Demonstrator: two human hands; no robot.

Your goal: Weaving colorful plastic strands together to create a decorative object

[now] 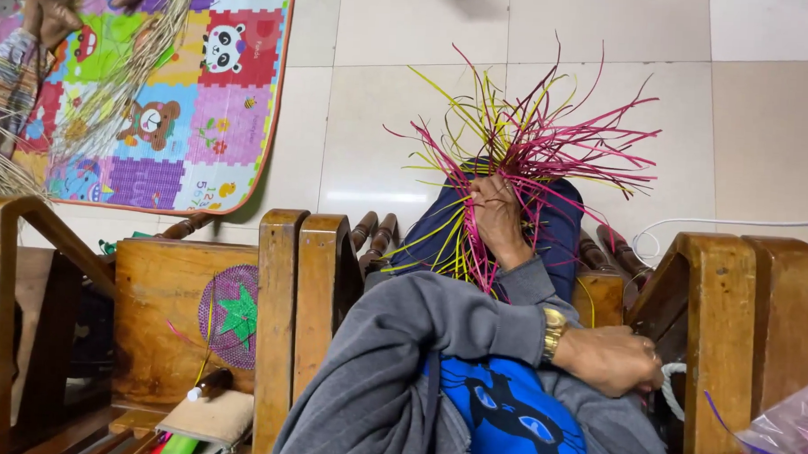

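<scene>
The person sits low among wooden chair frames [303,295], legs stretched toward the tiled floor [408,120]. One hand [497,217] is held out over the knees and closes around a bundle of pink and yellow strips [532,142]; I take it for the left hand, though the crossed grey sleeves make that uncertain. The fingers wrap the gathered waist of the bundle. Above the grip the strips fan out in a loose spray over the floor, and below it shorter ends hang down toward the lap.

The strips look thin, light and springy, stiff enough to stand away from the fist yet ready to bend or kink. I judge they would slide against one another, so the safest hold seems to be where they are bunched, not the loose tips.

The other hand [612,358], with a gold watch [553,331] at the wrist, rests low and well apart from the grip, by the chair frame at the side. Its fingers curl, perhaps about a pale cord, but I cannot tell.

Far from the grip lie a round purple woven piece with a green star [231,315] and a colourful play mat [185,85], where another person's hands work pale fibres.
</scene>
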